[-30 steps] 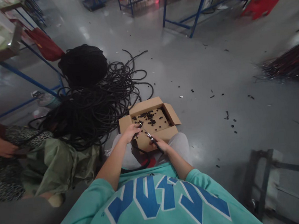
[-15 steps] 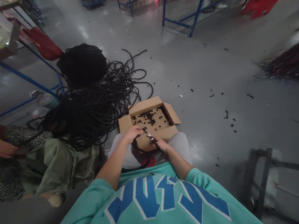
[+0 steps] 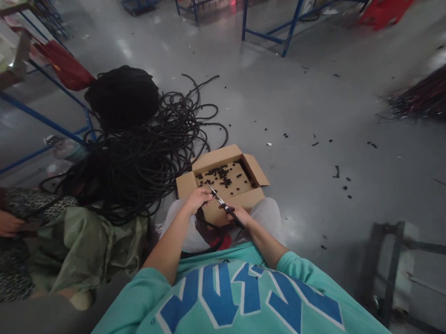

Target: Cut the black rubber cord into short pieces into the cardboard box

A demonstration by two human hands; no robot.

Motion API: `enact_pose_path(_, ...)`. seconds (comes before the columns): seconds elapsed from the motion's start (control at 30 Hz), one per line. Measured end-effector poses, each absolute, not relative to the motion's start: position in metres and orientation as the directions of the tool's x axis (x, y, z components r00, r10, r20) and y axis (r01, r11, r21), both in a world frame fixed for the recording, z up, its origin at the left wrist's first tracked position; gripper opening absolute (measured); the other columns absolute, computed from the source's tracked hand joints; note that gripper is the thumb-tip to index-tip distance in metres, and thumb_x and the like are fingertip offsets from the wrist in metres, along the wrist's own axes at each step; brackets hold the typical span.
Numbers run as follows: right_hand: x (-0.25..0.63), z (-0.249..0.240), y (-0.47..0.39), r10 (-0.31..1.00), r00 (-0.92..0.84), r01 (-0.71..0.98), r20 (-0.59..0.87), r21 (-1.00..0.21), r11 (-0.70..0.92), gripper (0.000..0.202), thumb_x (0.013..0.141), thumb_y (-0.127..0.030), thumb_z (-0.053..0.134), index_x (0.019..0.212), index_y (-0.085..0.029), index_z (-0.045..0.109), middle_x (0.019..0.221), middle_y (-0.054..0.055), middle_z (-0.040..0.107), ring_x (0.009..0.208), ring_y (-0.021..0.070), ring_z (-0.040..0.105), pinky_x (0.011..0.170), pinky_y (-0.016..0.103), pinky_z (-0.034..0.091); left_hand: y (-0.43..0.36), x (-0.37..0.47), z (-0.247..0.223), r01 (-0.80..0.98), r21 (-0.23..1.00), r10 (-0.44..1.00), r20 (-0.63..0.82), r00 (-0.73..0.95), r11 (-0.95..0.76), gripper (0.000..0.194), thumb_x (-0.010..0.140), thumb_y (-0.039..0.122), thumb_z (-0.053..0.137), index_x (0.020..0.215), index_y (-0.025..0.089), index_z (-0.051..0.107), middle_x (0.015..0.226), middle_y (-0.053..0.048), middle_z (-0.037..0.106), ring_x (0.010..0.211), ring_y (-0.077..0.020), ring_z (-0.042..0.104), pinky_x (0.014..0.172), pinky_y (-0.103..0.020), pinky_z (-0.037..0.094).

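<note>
Over the near edge of an open cardboard box (image 3: 203, 164), my left hand (image 3: 196, 198) is closed on the end of a black tube (image 3: 216, 246). The tube loops down between my knees, and its end is mostly hidden by the fingers. My right hand (image 3: 239, 215) is wrapped round the dark handles of a pair of scissors (image 3: 221, 202). Their light blades point up and left, close to the fingertips of my left hand. Inside the box lie many short black pieces (image 3: 223, 174).
A large tangle of black tubing (image 3: 129, 159) and a dark round bundle (image 3: 123, 96) lie on the left. Beside me sits another person, whose hand (image 3: 1, 221) shows. Black scraps (image 3: 337, 171) dot the floor. A metal frame (image 3: 393, 267) stands at the right.
The scissors' blades have shifted slightly beside my left fingertips. Both hands stay nearly in place. The other person's hand at the left has moved a little.
</note>
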State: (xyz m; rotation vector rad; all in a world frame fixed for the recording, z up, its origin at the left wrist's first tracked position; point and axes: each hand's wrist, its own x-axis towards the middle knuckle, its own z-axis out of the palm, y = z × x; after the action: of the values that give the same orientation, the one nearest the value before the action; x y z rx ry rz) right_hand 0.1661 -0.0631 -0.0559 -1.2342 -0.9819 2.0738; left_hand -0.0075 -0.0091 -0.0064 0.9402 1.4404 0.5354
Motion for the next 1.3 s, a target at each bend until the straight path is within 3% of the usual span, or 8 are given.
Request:
enact_pose_path(0.23,0.166,-0.059,-0.063,0.733,-0.458,-0.102,-0.503,-0.79,-0.605,0.061,0.047,-0.017,0.057,0.107,-0.012,0.055,0.04,-0.011,0.043,0.032,0.0063,0.037,0.036,0.02,0.027,-0.009,-0.01,-0.006,0.292,0.818,0.835,-0.541,0.096,0.496,0.015,0.066,0.018,0.062,0.08,0.011,0.057,0.048,0.005,0.053,0.037,-0.0046,0.044,0.041,-0.017,0.029)
enact_pose_path(0.53,0.17,-0.063,-0.059,0.682,-0.59,-0.158,-0.432,-0.766,-0.623,0.068,0.046,-0.014,0.062,0.113,-0.018,0.051,0.059,-0.006,0.053,0.049,0.0068,0.046,0.046,0.019,0.033,-0.007,-0.013,0.004,0.367,0.808,0.796,-0.559,0.233,0.46,0.019,0.062,0.025,0.067,0.069,0.01,0.058,0.046,0.004,0.051,0.035,-0.0038,0.039,0.038,-0.017,0.025)
enact_pose_path(0.8,0.168,-0.067,-0.06,0.727,-0.517,-0.088,-0.452,-0.816,-0.571,0.061,0.047,-0.013,0.056,0.109,-0.016,0.055,0.048,-0.009,0.048,0.038,0.0051,0.039,0.041,0.019,0.029,-0.005,-0.018,0.002,0.348,0.808,0.757,-0.578,0.306,0.476,0.028,0.064,0.038,0.063,0.062,0.011,0.056,0.041,0.004,0.046,0.032,-0.0034,0.034,0.037,-0.018,0.019)
enact_pose_path(1.07,0.164,-0.061,-0.064,0.753,-0.417,-0.048,-0.509,-0.815,-0.577,0.057,0.047,-0.013,0.056,0.104,-0.012,0.058,0.041,-0.011,0.042,0.033,0.0038,0.035,0.037,0.018,0.026,-0.004,-0.017,0.001,0.325,0.779,0.747,-0.617,0.248,0.535,0.026,0.067,0.034,0.06,0.057,0.011,0.053,0.048,0.001,0.053,0.033,-0.003,0.035,0.037,-0.018,0.024)
enact_pose_path(1.3,0.162,-0.065,-0.063,0.77,-0.312,-0.061,-0.556,-0.797,-0.6,0.058,0.049,-0.017,0.059,0.107,-0.015,0.056,0.041,-0.011,0.042,0.033,0.0051,0.035,0.036,0.019,0.026,0.002,-0.02,-0.011,0.362,0.786,0.824,-0.561,0.08,0.5,0.014,0.063,0.017,0.061,0.076,0.011,0.058,0.052,0.004,0.053,0.04,-0.0044,0.041,0.041,-0.017,0.03)
